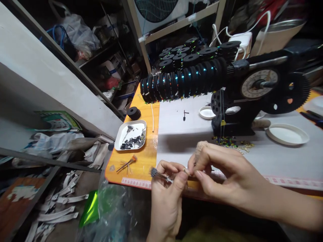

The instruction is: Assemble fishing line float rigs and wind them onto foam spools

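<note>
My left hand (168, 191) is closed, gripping a thin bundle of strands with grey tips (153, 172) that sticks out to the left. Its thumb and forefinger also pinch a tiny pale piece (186, 171). My right hand (227, 171) meets it there, thumb and fingers pressed together; whatever lies in that pinch is too small to name. Tan tape (201, 150) wraps one right finger. Small coloured beads or pins (233, 143) lie scattered just beyond the right hand. On the orange tabletop to the left rests another little bundle with an orange end (131, 160).
A black winding machine (252, 87) carries a row of black discs (181, 80) above the white sheet (176, 127). A white tray (118, 143) with small black parts stands left, by black rings (133, 113). Round white lids (287, 134) lie right. More spools (191, 58) stand behind.
</note>
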`<move>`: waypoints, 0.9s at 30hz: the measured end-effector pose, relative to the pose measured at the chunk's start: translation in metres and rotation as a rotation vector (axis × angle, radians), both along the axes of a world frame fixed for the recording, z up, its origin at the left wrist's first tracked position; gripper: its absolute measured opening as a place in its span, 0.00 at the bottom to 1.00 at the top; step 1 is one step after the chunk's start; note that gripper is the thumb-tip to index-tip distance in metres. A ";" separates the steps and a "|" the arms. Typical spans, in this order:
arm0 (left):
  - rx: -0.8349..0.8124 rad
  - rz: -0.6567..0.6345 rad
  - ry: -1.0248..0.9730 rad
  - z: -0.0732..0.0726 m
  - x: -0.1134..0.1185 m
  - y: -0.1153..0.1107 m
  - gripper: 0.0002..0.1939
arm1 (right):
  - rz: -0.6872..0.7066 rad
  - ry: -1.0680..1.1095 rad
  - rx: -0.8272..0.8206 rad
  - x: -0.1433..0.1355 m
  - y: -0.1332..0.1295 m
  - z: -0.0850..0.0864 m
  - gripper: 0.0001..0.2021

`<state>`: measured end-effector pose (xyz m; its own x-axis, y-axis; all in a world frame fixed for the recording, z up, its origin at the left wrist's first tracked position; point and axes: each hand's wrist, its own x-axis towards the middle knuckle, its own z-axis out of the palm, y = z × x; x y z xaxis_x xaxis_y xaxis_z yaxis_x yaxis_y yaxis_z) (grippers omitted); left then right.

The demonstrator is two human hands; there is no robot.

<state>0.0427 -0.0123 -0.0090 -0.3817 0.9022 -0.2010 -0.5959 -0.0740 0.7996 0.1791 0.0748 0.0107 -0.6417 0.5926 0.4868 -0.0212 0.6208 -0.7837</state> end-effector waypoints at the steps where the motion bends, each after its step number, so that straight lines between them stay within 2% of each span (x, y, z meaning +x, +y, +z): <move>1: 0.010 -0.008 -0.001 0.000 0.000 -0.001 0.13 | -0.003 0.003 0.005 0.000 0.000 0.000 0.07; 9: 0.035 -0.031 0.026 -0.007 -0.003 -0.004 0.13 | -0.007 0.013 0.018 0.000 0.000 0.001 0.07; 17: 0.022 -0.044 0.056 -0.004 -0.004 -0.003 0.14 | -0.007 0.009 0.021 0.000 0.000 -0.001 0.06; 21: 0.017 0.017 0.122 -0.003 -0.001 -0.003 0.15 | -0.006 0.009 0.027 -0.001 0.001 -0.001 0.06; 24: 0.011 0.104 0.232 -0.004 0.000 -0.004 0.15 | 0.031 0.024 0.001 0.000 0.004 0.000 0.04; 27: 0.012 0.135 0.365 -0.007 -0.003 -0.004 0.11 | 0.079 0.029 -0.055 0.001 0.006 0.003 0.05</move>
<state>0.0396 -0.0167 -0.0156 -0.5419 0.8402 -0.0197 -0.2568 -0.1432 0.9558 0.1797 0.0806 0.0135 -0.6737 0.5671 0.4738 -0.0918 0.5720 -0.8151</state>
